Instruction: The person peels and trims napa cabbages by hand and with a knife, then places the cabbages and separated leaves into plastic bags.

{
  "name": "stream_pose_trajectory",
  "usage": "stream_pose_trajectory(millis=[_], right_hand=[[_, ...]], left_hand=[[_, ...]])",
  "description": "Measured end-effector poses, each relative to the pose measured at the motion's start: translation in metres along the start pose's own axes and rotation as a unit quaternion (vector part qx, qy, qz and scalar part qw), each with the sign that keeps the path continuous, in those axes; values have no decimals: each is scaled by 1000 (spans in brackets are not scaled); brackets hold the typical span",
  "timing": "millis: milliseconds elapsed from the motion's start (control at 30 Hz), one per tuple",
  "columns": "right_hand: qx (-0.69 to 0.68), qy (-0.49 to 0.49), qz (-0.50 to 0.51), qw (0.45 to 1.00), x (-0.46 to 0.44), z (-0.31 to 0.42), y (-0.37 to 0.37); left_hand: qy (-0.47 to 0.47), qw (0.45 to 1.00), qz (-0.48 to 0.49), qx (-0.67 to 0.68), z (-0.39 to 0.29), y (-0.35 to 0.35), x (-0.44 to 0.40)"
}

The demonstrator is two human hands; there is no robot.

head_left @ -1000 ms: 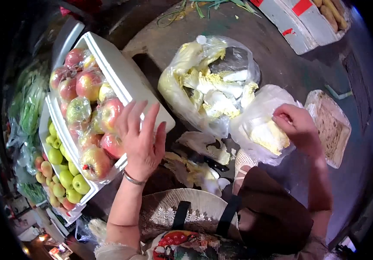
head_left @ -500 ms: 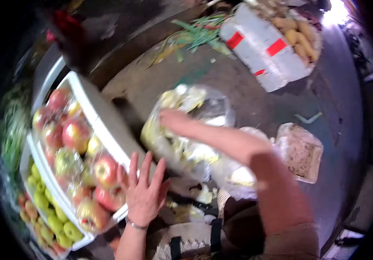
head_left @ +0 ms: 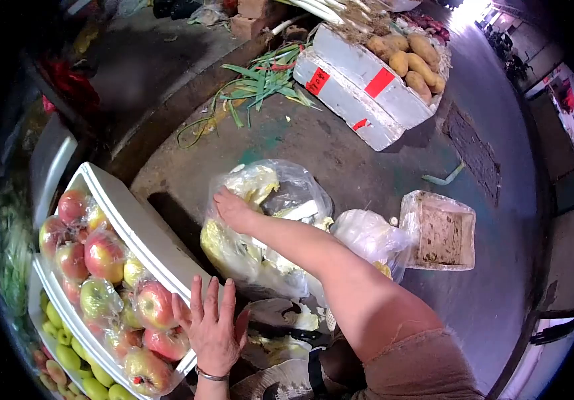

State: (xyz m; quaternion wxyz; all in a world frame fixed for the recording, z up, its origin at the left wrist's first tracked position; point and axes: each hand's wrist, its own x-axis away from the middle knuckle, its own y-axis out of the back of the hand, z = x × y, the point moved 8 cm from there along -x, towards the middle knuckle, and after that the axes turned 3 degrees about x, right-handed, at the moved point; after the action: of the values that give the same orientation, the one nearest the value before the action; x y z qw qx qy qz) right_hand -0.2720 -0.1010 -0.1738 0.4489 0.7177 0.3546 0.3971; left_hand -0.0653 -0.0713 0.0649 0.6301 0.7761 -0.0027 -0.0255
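Note:
A clear plastic bag (head_left: 310,193) of pale yellow-green cabbage leaves lies open on the ground. My right hand (head_left: 234,208) reaches across to its left edge, the fingertips partly hidden against plastic and leaves; what they hold, if anything, cannot be made out. Wrapped red apples (head_left: 105,257) fill a white foam box (head_left: 144,230) at the left. Beside its lower right corner my left hand (head_left: 214,330) is open, fingers spread, a bracelet on the wrist. A second, smaller bag (head_left: 370,235) sits right of the first, partly behind my right forearm.
A shallow dirty foam tray (head_left: 438,231) lies at the right. Farther back stands a white box with red tape (head_left: 360,87), holding potatoes (head_left: 410,60), with cut green leaves (head_left: 260,80) to its left. Green apples (head_left: 67,357) fill a box at lower left. Loose cabbage leaves (head_left: 277,350) lie near my knees.
My right hand has gone from above the smaller bag to the far left edge of the larger one. My left hand stays spread by the apple box. The view has shifted, showing more ground ahead.

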Motion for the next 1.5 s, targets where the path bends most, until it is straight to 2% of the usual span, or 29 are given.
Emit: stream_pose_trajectory(millis=[200,267,300,333,367,400,467,533,600,667,733,833,933,1000,1067,1133,1233,1333,1400,1467,1500], right_hand=[[13,11,23,1000,24,-6,44],[26,61,200,978,48,-15,63],[-19,22,115,993,50,-24,62],[-18,22,112,993,54,-24,39],[-49,21,-56,997,55,-22,39],[-81,20,-221,972,72,-24,61],[-41,51,-195,979,86,-14,48],[-42,115,-219,968,97,-4,57],[-74,117,-197,971,97,-5,48],[-106,2,-161,981,86,-25,29],[-107,-6,-173,979,78,-35,25],[-88,-71,-76,991,61,-56,7],[-29,-54,-65,996,44,-46,-2],[-47,-57,-87,993,43,-43,-3],[-43,-32,-45,998,46,-38,-8],[-38,-38,-75,996,58,-41,-4],[-33,-15,-183,982,81,-41,25],[-62,-7,-121,991,91,-42,41],[-62,-14,-135,989,102,-40,50],[-107,-47,-66,991,110,-41,43],[-94,-36,-73,992,118,-40,46]], left_hand=[[1,1000,-14,4,-1,0,0],[5,1000,-11,4,-1,-2,3],[0,1000,-15,1,-2,-1,3],[-4,1000,-22,-4,-2,1,2],[-8,1000,-28,0,-4,5,1],[-5,1000,-29,0,-4,6,0],[-3,999,-32,-2,-5,5,0],[-1,999,-32,-4,-5,4,0],[1,999,-36,-5,-6,3,0],[1,999,-31,-11,-5,3,0],[2,999,-34,-9,-5,4,-1],[9,999,-33,1,-3,1,0],[9,999,-35,-5,-3,1,0],[6,999,-36,-1,-4,3,-1],[2,999,-36,1,-5,4,-1],[11,1000,-28,4,-5,5,-1],[6,999,-38,0,-7,6,-1],[-3,998,-58,-1,-8,4,2],[-5,998,-62,-5,-9,5,3],[-9,998,-67,-1,-10,5,4],[-9,998,-67,-3,-10,5,4]])
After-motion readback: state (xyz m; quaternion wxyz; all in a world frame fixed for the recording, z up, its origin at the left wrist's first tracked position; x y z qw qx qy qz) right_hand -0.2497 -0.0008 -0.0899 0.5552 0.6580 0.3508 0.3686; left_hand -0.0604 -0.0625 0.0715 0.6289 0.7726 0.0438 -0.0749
